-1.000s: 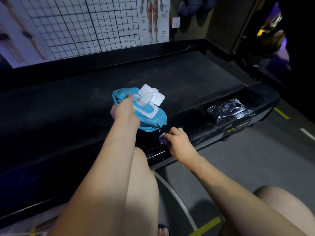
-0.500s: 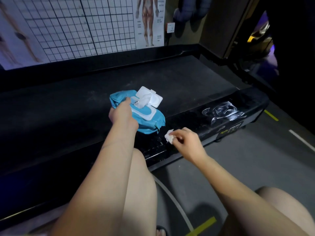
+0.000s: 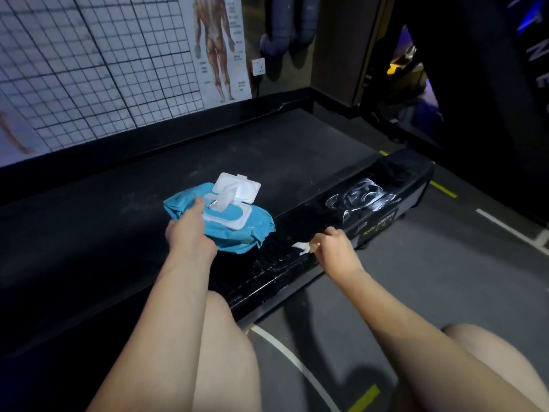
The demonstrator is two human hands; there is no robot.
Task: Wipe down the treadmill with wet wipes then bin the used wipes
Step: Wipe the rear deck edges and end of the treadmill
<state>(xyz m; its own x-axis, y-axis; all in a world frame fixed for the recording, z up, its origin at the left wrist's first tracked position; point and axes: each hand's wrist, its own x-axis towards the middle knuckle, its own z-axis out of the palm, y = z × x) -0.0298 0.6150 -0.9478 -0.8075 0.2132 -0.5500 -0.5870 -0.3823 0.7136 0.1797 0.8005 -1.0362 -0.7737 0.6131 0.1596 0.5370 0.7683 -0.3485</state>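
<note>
A blue wet-wipe pack lies on the black treadmill belt, its white lid flipped open and a wipe sticking up from the slot. My left hand grips the pack's near left end. My right hand pinches a small crumpled white wipe against the treadmill's ribbed side rail, just right of the pack.
Glossy streaks mark the treadmill's end cover at right. A gridded wall chart and an anatomy poster stand behind the belt. Grey floor with white and yellow lines lies to the right. My bare knees fill the bottom.
My right hand has slid right along the side rail with the wipe, which now shows at my fingertips. My left hand stays on the pack.
</note>
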